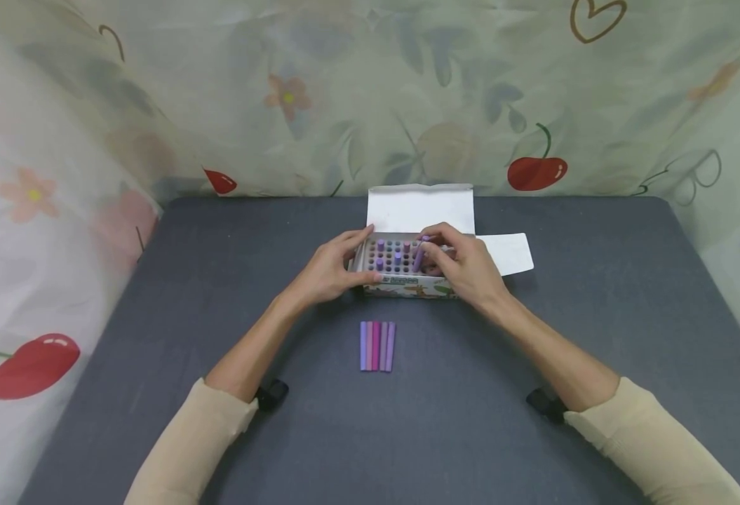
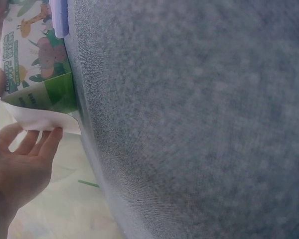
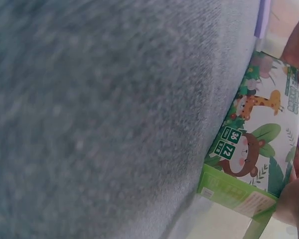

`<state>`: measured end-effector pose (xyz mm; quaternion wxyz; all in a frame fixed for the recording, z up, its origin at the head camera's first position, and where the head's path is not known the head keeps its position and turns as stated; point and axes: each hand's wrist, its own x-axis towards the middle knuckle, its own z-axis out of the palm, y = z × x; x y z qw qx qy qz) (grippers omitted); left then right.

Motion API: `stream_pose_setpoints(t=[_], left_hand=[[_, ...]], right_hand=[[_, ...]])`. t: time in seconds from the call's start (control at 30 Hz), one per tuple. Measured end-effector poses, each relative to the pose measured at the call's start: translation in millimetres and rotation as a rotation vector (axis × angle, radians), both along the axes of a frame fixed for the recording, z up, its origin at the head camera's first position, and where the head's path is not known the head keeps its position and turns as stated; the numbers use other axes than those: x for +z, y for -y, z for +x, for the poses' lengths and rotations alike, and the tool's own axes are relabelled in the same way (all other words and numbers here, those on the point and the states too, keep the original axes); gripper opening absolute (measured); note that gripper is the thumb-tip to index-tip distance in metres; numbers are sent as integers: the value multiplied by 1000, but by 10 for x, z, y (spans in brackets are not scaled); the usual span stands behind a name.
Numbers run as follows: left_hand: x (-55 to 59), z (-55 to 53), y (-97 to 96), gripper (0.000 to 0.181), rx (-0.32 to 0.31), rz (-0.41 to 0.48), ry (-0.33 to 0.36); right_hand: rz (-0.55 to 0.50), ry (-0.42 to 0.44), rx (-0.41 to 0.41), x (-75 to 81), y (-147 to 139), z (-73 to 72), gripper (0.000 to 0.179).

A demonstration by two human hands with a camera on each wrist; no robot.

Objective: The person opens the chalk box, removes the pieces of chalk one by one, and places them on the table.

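Observation:
An open printed cardboard box (image 1: 401,289) holds a grey tray (image 1: 389,257) pierced with rows of holes. Several purple and pink crayons (image 1: 398,258) stand upright in some of them. My left hand (image 1: 332,265) grips the box's left end, thumb along the front edge and fingers toward the back. In the left wrist view, its fingertips lie against a white end flap (image 2: 45,121). Thumb and fingers of my right hand (image 1: 471,263) pinch a purple crayon (image 1: 418,258), slightly tilted over the tray's right part. That hand hides the box's right end.
Several crayons (image 1: 376,347) in purple and pink lie side by side on the dark grey table (image 1: 458,421), in front of the box. The white lid (image 1: 420,208) stands raised behind it, and a side flap (image 1: 507,254) sticks out right. A patterned curtain (image 1: 370,98) hangs behind.

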<state>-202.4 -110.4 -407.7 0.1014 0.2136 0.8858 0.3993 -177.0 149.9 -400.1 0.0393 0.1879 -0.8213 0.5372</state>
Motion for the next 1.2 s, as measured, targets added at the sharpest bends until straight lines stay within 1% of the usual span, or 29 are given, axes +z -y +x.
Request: stream_pose_setpoints(t=[0.1, 0.2, 0.3, 0.37, 0.43, 0.5, 0.67, 0.9, 1.2], left_hand=[[6, -1, -5, 89, 1, -7, 0], [15, -2, -7, 89, 3, -11, 0], [23, -5, -7, 88, 1, -11, 1], [23, -9, -7, 88, 1, -11, 2], [20, -8, -6, 89, 3, -7, 5], [17, -7, -4, 89, 6, -10, 3], [10, 2, 3, 89, 8, -11, 1], [11, 16, 4, 90, 9, 1, 5], [22, 20, -3, 89, -1, 23, 4]], right_hand=[[-105, 17, -6, 18, -6, 8, 23], [-198, 25, -10, 126, 6, 62, 24], [-263, 36, -18, 166, -5, 80, 26], [-277, 45, -27, 164, -22, 83, 27], [-285, 57, -30, 100, -53, 60, 29], [-288, 69, -29, 86, -70, 71, 30], [-304, 108, -13, 107, -73, 129, 32], [-317, 158, 34, 147, -63, 223, 32], [-301, 238, 39, 129, -78, 346, 34]])
